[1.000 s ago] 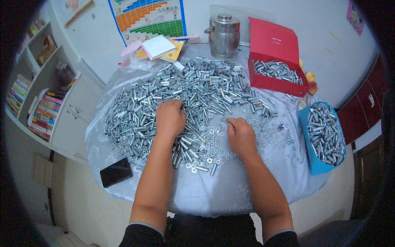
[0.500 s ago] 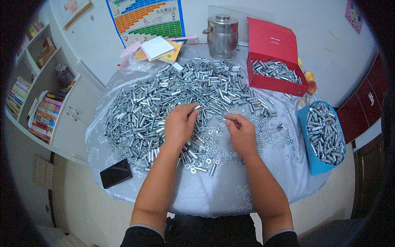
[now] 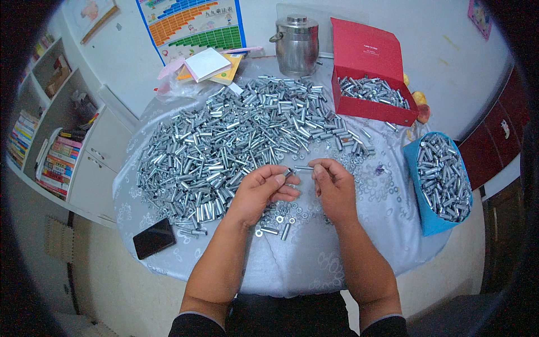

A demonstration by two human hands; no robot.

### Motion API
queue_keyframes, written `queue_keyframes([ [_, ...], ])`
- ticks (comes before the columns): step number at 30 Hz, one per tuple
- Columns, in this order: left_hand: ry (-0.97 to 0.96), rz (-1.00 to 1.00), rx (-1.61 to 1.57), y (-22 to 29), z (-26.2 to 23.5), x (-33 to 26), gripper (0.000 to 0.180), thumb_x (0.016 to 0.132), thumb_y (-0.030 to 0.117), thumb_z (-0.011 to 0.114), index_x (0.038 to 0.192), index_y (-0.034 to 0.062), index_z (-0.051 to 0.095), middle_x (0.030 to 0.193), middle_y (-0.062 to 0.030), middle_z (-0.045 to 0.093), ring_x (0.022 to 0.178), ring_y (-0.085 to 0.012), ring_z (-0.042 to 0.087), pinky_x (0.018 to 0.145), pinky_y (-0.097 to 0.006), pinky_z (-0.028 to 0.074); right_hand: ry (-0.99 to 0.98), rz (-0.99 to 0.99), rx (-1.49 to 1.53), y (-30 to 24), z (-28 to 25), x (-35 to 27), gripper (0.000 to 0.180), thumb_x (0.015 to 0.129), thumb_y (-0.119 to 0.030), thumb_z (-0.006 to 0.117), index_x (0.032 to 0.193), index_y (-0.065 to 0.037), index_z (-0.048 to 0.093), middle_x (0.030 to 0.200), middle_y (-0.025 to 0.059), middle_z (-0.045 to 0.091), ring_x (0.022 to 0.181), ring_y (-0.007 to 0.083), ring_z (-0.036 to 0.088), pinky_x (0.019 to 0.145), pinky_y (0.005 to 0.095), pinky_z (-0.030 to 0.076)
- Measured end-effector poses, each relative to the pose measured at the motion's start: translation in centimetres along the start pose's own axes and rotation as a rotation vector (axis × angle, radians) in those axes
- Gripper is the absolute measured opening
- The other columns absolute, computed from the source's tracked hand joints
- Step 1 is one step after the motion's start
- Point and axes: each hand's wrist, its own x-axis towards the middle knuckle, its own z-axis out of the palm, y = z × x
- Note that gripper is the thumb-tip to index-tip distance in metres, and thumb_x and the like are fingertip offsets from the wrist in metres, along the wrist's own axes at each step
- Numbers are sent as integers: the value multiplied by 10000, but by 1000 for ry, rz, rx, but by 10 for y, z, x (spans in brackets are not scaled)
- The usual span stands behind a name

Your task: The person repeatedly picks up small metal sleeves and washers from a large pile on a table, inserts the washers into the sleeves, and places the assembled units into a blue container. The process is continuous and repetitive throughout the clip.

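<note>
Over the near part of the heap, my two hands are close together. My left hand pinches a short metal sleeve between thumb and forefinger, its other fingers loosely curled. A thin metal bolt lies level in the fingertips of my right hand, its free end pointing at the sleeve. Whether the two pieces touch is too small to tell. A big heap of silvery metal sleeves and bolts spreads to the left and beyond my hands. Small flat washers are scattered beside my right hand.
At the right edge stands a blue bin full of metal pieces. Behind it is an open red box, partly filled. A steel pot, notepads and a plastic bag stand at the back. A black phone lies front left.
My left hand has come away from the heap, toward me and to the right, with the sleeve in its fingers. My right hand has shifted slightly and still holds the bolt.
</note>
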Motion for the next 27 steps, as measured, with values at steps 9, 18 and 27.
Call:
queue_keyframes([
  [9, -87, -58, -113, -6, -7, 3, 274, 1001, 182, 487, 1170, -25, 546, 990, -187, 665, 759, -226, 684, 687, -304, 574, -27, 10, -51, -2, -1, 0, 170, 939, -125, 542, 1018, -25, 654, 723, -13, 560, 603, 53, 468, 547, 229, 387],
  [18, 17, 68, 28, -5, -4, 4, 252, 926, 86, 586, 1155, -20, 591, 957, -106, 674, 789, -164, 660, 709, -280, 550, -22, 11, -92, -3, 0, -1, 164, 940, -126, 539, 1003, -32, 656, 696, -14, 543, 587, 56, 463, 537, 234, 383],
  [27, 162, 273, 247, -10, 0, 4, 240, 846, -3, 668, 1080, -14, 613, 900, -57, 669, 779, -94, 628, 705, -218, 502, -20, 28, -114, -5, 1, -1, 158, 934, -119, 544, 1007, -38, 659, 697, -12, 541, 586, 60, 468, 539, 238, 391],
])
